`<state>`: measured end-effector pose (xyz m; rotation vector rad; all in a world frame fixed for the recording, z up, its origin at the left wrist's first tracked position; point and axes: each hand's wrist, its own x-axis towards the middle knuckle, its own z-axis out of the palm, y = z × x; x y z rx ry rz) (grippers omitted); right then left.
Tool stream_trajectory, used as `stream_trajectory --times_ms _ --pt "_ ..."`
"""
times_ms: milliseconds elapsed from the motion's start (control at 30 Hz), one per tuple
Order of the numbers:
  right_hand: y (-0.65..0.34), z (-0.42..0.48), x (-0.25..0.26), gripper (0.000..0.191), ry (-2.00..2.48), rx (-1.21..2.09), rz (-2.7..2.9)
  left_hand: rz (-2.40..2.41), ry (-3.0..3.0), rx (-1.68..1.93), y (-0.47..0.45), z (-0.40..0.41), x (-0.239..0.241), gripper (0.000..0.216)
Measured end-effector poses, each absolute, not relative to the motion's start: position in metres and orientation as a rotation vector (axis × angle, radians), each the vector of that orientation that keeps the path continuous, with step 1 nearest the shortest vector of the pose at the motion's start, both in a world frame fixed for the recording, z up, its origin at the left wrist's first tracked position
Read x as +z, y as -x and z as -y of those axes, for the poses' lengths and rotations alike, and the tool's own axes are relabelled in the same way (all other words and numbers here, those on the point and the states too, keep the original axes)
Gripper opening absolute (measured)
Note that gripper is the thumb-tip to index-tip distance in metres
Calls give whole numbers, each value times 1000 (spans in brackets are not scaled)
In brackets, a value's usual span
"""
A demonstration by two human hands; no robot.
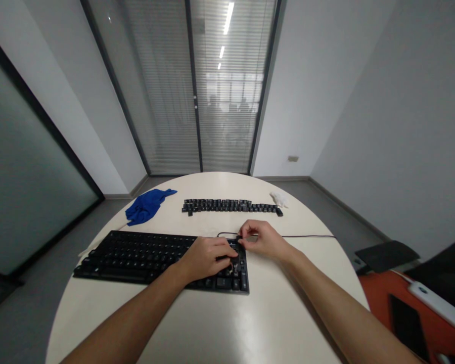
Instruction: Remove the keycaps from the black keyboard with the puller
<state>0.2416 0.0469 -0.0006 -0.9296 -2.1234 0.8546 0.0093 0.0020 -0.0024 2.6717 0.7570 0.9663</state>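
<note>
A black keyboard (136, 255) lies across the round table, with some key positions near its right end bare of caps. My left hand (208, 258) rests over that right part, its fingers stretched out and apart, touching the keys. Above the keyboard's far right corner, my right hand (263, 240) has thumb and forefinger pinched on a small black piece (238, 237) that looks like a keycap; the fingers partly hide it. Beyond the keyboard, loose black keycaps (227, 206) stand in rows.
A blue cloth (146, 206) lies crumpled at the table's (246, 326) far left. Some crumpled white material (279, 199) sits at the far right. A thin black cable (307, 236) runs behind my right hand to the table's right edge. An orange-red surface (382, 293) holds a white power strip (438, 303).
</note>
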Motion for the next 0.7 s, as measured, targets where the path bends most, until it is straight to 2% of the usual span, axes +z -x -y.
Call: stream_trajectory --times_ms 133,400,700 --pt "-269 -65 -6 12 1076 699 2046 -763 -2582 1033 -10 -3 -5 19" --pt "-330 -86 -1 20 1519 7 2068 -855 -2373 1108 -9 -6 -3 10" --pt "-340 -101 -12 19 1526 -166 2076 -861 -2337 1125 -10 -3 -1 7"
